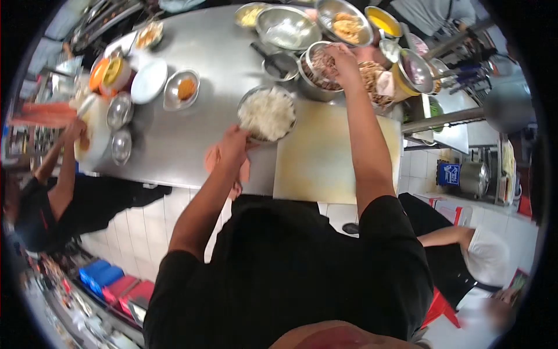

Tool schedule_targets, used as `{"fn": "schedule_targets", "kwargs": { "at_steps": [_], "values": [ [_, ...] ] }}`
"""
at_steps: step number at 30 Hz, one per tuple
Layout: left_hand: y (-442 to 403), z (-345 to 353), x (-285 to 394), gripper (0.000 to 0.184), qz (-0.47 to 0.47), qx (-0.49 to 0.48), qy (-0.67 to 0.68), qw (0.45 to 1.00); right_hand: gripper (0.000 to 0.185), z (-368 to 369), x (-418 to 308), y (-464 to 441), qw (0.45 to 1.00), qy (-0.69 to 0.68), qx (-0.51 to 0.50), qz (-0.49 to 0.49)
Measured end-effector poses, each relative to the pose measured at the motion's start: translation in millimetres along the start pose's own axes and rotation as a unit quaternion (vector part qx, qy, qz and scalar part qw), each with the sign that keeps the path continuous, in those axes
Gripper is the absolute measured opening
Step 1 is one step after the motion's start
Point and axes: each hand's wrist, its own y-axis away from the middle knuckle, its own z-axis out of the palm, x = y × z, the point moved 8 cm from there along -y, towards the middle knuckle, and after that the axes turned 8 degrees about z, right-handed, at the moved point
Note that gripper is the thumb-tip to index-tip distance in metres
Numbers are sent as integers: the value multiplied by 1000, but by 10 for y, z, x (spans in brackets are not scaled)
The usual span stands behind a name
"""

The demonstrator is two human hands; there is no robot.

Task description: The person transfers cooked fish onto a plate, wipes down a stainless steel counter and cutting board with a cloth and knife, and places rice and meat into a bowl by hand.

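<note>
White rice fills a round metal bowl at the front of the steel table. My left hand is closed on the bowl's near left edge, beside an orange cloth. Farther right, my right hand reaches over a small metal bowl of pinkish-brown shredded food. Its fingers are bent together at that food; whether they pinch some of it or the bowl's rim is hidden. The small bowl sits within the mouth of a larger metal pot containing brown pieces.
A cutting board lies at the front right. Metal bowls, including an empty-looking one, line the back. A dark-handled ladle rests in a small pot. Left are a white plate and a co-worker's hand. Another person stands behind right.
</note>
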Motion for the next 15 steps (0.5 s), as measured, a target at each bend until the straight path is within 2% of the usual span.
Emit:
{"fn": "schedule_targets", "kwargs": {
  "at_steps": [1,4,8,10,11,14,15],
  "values": [
    [-59,9,-59,20,-14,4,5,1000,9,120,27,93,1000,18,2,-16],
    [-208,-3,-174,19,-22,-8,24,999,12,680,251,530,975,216,-14,-46],
    [-146,9,-111,19,-27,-5,7,1000,21,1360,792,953,863,400,-31,-306],
    [-158,-38,-143,19,-36,4,1,999,24,1533,932,1032,813,486,-47,-319],
    [-127,-78,-151,20,-42,11,-2,999,25,1638,958,1097,785,526,-57,-322],
    [-53,-180,-128,17,-33,13,17,999,27,1719,1088,986,834,487,-231,-118],
    [-54,-219,-164,16,-29,12,25,999,26,1668,1109,941,859,448,-239,-68]
  ]
}}
